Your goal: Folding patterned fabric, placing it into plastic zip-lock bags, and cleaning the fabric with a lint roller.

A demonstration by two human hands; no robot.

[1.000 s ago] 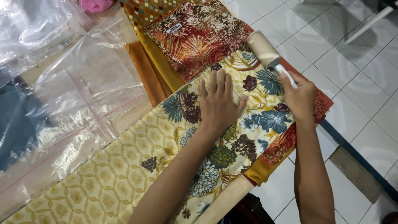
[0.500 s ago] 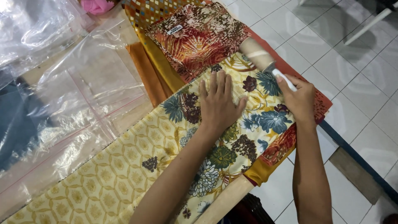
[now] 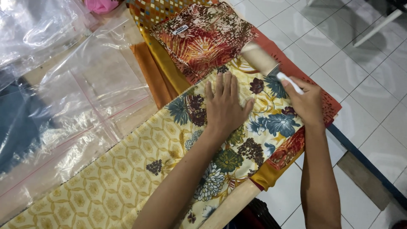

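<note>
I am looking down at my left hand (image 3: 226, 108), which is lying flat and released, fingers spread, pressing on the long yellow cloth printed with blue and maroon flowers (image 3: 127, 178). My right hand (image 3: 304, 101) is grasping the white handle of a lint roller with a beige paper drum (image 3: 259, 57); the fingers are wrapping the handle fully, so only its tip is showing above the thumb.

The roller is sitting at the far end of the yellow cloth, its drum touching the fabric where that meets the folded red-brown cloth with a leaf pattern (image 3: 199, 38). The drum's long axis is running from upper left to lower right, roughly across the cloth's width, and the handle is pointing down-right into my palm.

The yellow cloth's own long axis is running diagonally from lower left to upper right. Its near edge is lying along the pale wooden table edge (image 3: 231, 205), just short of the drop to the white tiled floor (image 3: 360, 63). An orange cloth (image 3: 148, 72) is peeking out along its far side. To the left, clear plastic bags (image 3: 76, 93) are covering the table, lying right up against the cloth. Between my hands, a stretch of flowered fabric is lying uncovered.
</note>
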